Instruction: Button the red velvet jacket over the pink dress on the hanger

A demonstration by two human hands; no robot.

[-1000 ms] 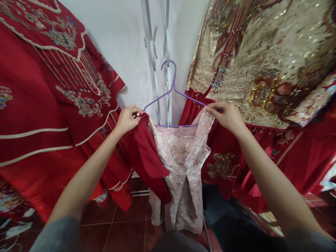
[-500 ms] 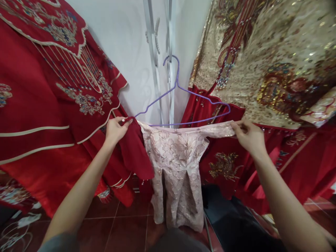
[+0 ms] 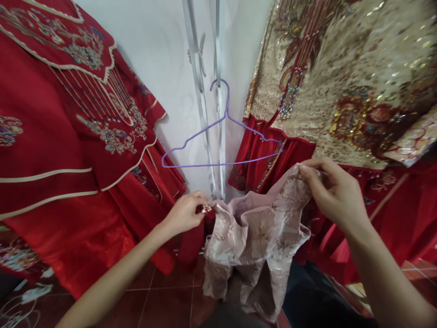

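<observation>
A pale pink floral brocade dress (image 3: 259, 232) hangs between my two hands below the purple hanger (image 3: 227, 163), clear of it. My left hand (image 3: 186, 213) pinches the dress's top left edge, and a dark red piece of cloth (image 3: 191, 241) hangs under its fingers. Whether that cloth is part of the dress I cannot tell. On the right, my right hand (image 3: 336, 193) is closed on the dress's raised shoulder band, thumb and fingers together. The neckline sags open and folded between them. By its hook, the bare hanger hangs on a metal upright (image 3: 218, 114).
A red embroidered garment (image 3: 61, 136) with cream trim fills the left side. At the right hang a gold sequined garment (image 3: 341, 82) and red skirts (image 3: 403, 214). White cables (image 3: 23, 300) lie at the lower left on the red tiled floor (image 3: 167, 300).
The dress has come down off the hanger, tilting and bunching. My left hand moved right and down to its top edge; my right hand moved slightly right and down with the band.
</observation>
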